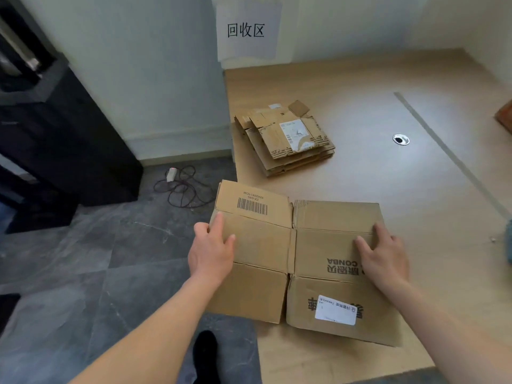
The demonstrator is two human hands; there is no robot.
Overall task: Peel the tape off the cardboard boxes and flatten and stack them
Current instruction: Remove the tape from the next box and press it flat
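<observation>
A light wooden table (401, 189) is taking up the right side of the view, running back to a pale wall, with grey floor tiles (83, 273) spreading out to its left and a dark cabinet (55, 139) standing against the wall beyond them. A flattened box (266, 245) is lying opened out on the near part of the table, its flaps spread and its left portion hanging past the table's left edge over the floor. Farther back, well apart from it, a stack of flattened boxes (285, 142) is sitting near the same edge. A paper sign (246, 31) with printed characters is hanging on the wall behind. The two hands are working apart, one at each side of the near box: the left hand (212, 253) is gripping its left edge, thumb on top, the other fingers seemingly wrapping the rim, though the angle is hiding them; the right hand (383, 259) is lying flat on the right panel, fingers straight and spread, pressing down. A tangled cable (180, 189) is lying on the floor, a white shipping label (335, 310) is showing on the near flap, and a round metal grommet (401, 139) is sitting in the tabletop.
</observation>
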